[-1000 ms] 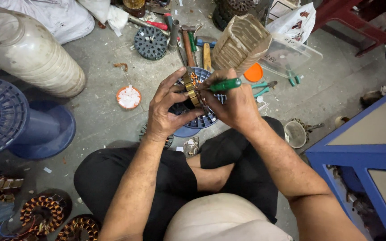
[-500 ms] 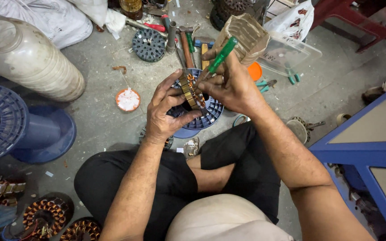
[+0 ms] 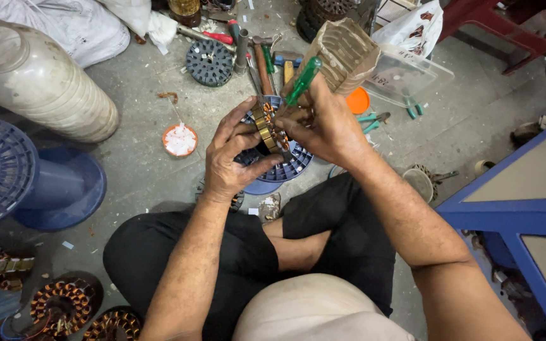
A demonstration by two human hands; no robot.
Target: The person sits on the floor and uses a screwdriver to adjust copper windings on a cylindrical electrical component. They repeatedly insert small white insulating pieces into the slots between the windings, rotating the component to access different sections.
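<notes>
My left hand (image 3: 234,156) grips a round motor stator (image 3: 269,129) with copper windings, tilted on edge above a blue spool (image 3: 284,165) on the floor. My right hand (image 3: 324,124) is wrapped around a green-handled screwdriver (image 3: 303,81), whose handle points up and away; its tip is hidden among the windings. Both hands meet over my crossed legs in black trousers (image 3: 248,252).
A large pale plastic jar (image 3: 39,82) lies at left beside a big blue spool (image 3: 7,173). Tools (image 3: 260,60), a dark slotted disc (image 3: 208,62), a small orange dish (image 3: 180,139), a clear lid (image 3: 406,76) and pliers (image 3: 374,120) are ahead. Wound stators (image 3: 64,306) sit lower left; a blue frame (image 3: 513,215) stands right.
The right hand has swung the screwdriver from lying sideways to pointing upward and has shifted slightly up. The left hand keeps hold of the stator.
</notes>
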